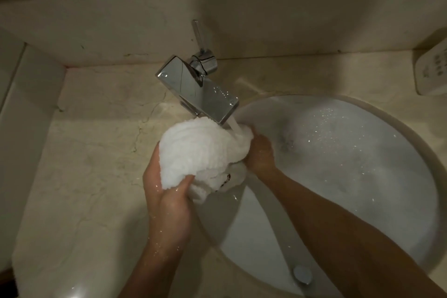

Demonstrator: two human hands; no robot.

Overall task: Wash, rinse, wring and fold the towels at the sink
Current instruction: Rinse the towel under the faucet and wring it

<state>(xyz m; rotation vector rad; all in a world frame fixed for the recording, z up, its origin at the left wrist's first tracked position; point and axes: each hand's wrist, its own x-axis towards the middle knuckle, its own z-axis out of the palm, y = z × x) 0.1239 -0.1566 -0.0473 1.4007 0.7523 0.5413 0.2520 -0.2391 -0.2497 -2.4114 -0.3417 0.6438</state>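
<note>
Counter (92, 152) is pale marble, wraps the whole view; I see the basin (362, 201) set into it on the right, white, wet, speckled with droplets, overflow cap at its near wall. Tap (198, 89) is chrome, flat spout angled out over the basin's far-left rim, lever behind it, water running off the lip. Towel (200, 155) is a white bunched wad, held up in the air right under the spout, straddling the basin rim, its right end taking the stream. Left hand (167, 198) grips the wad's lower left, thumb curled over the near fold, fingers wrapped behind. Right hand (260, 152) clamps the right end from the basin side, just below the stream. I read this as the rinse step, wring not yet started. Key relation: wad's long axis runs roughly left to right between the two hands, each hand on one end, so a counter-twist would wring it where it sits. Most of the bulk sits toward the left hand, outside the stream; I'd shift it right first. Small white object at the far-right counter edge, can't tell what.
</note>
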